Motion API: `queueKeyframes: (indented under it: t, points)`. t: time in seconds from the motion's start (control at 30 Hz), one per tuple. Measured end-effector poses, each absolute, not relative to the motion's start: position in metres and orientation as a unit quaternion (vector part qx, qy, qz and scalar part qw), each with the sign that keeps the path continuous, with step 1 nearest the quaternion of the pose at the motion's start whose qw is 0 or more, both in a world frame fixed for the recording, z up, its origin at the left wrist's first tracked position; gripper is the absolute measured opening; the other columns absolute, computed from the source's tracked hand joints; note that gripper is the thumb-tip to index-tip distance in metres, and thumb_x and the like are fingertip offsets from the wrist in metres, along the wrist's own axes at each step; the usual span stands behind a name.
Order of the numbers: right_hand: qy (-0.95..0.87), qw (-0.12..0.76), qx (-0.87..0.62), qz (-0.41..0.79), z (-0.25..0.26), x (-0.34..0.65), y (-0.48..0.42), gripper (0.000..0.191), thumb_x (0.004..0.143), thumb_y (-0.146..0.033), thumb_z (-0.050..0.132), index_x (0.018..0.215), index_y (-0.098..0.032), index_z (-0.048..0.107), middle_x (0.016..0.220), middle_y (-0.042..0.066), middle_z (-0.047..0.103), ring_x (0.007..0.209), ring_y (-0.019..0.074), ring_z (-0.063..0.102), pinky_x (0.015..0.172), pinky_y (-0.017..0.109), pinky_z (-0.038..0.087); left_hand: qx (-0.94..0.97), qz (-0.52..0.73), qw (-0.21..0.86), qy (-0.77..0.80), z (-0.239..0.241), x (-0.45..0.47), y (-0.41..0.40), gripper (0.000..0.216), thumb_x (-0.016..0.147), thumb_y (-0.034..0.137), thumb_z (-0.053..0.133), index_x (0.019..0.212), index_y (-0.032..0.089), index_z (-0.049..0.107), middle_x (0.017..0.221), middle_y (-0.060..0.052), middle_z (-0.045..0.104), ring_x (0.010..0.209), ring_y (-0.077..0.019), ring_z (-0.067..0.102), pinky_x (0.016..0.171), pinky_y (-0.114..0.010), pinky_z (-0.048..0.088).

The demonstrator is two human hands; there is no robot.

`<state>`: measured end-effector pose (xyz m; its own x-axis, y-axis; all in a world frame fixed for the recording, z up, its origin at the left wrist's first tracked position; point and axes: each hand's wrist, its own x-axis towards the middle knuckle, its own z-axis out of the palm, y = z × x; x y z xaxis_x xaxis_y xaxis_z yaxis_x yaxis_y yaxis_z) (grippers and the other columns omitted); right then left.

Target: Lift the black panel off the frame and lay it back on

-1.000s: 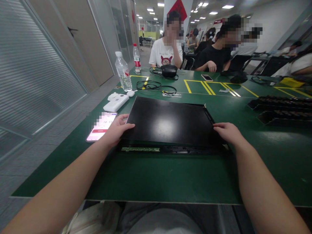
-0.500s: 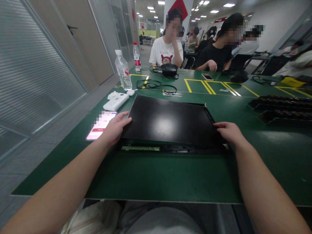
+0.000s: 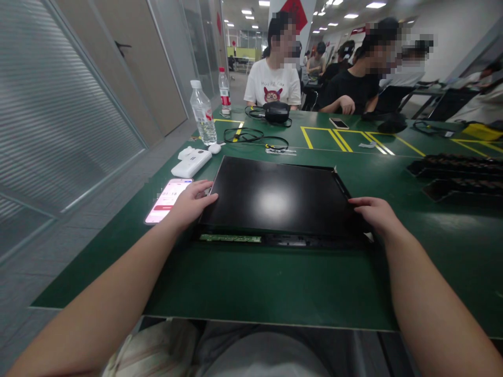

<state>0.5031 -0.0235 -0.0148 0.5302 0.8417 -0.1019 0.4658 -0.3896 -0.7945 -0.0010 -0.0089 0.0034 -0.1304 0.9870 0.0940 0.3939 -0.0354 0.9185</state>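
A glossy black display panel [image 3: 275, 196] lies in front of me on the green table [image 3: 259, 283], over a black frame whose near edge shows a green circuit strip [image 3: 230, 238]. My left hand [image 3: 190, 204] grips the panel's left edge near the front corner, thumb on top. My right hand [image 3: 373, 213] holds the right edge, fingers curled around it. The panel's near edge looks slightly raised above the frame.
A lit phone [image 3: 168, 193] lies just left of my left hand. Behind it are a white device [image 3: 191, 161], a water bottle [image 3: 203, 113] and black cables [image 3: 251, 137]. Black trays [image 3: 456, 173] sit at right. Other people sit across the table.
The panel has come lower toward the frame, both hands staying on its edges. My view has shifted slightly left and down.
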Motion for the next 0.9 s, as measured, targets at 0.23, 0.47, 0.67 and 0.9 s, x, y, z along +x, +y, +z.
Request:
queueKeyframes:
  t: [0.23, 0.47, 0.67, 0.9]
  points:
    - [-0.391, 0.362, -0.799, 0.278, -0.011, 0.499, -0.025, 0.037, 0.068, -0.008, 0.065, 0.097, -0.019, 0.084, 0.082, 0.008, 0.078, 0.067, 0.0210, 0.064, 0.063, 0.033, 0.052, 0.629, 0.358, 0.306, 0.619, -0.011, -0.011, -0.001, 0.052, 0.073, 0.051, 0.082, 0.116, 0.021, 0.084, 0.154, -0.015, 0.058, 0.147, -0.0416, 0.054, 0.127, -0.055, 0.042]
    - [-0.396, 0.350, -0.802, 0.278, -0.010, 0.501, -0.024, 0.037, 0.068, -0.008, 0.067, 0.099, -0.018, 0.085, 0.082, 0.008, 0.077, 0.066, 0.0207, 0.064, 0.064, 0.033, 0.053, 0.677, 0.303, 0.253, 0.622, -0.017, -0.017, 0.002, 0.056, 0.077, 0.058, 0.078, 0.120, 0.022, 0.082, 0.156, -0.015, 0.052, 0.152, -0.0440, 0.044, 0.129, -0.056, 0.038]
    - [-0.388, 0.361, -0.799, 0.284, -0.011, 0.500, -0.025, 0.033, 0.071, -0.007, 0.069, 0.096, -0.018, 0.085, 0.078, 0.009, 0.075, 0.065, 0.0210, 0.064, 0.066, 0.034, 0.054, 0.712, 0.275, 0.216, 0.609, -0.020, -0.021, 0.005, 0.058, 0.080, 0.063, 0.075, 0.119, 0.022, 0.082, 0.155, -0.017, 0.055, 0.152, -0.0473, 0.043, 0.133, -0.061, 0.027]
    - [-0.391, 0.358, -0.796, 0.293, -0.010, 0.501, -0.024, 0.034, 0.069, -0.008, 0.071, 0.098, -0.018, 0.084, 0.082, 0.009, 0.077, 0.062, 0.0197, 0.063, 0.064, 0.033, 0.054, 0.720, 0.251, 0.216, 0.610, -0.015, -0.020, 0.004, 0.061, 0.081, 0.063, 0.070, 0.124, 0.020, 0.081, 0.154, -0.018, 0.057, 0.150, -0.0473, 0.046, 0.132, -0.061, 0.030]
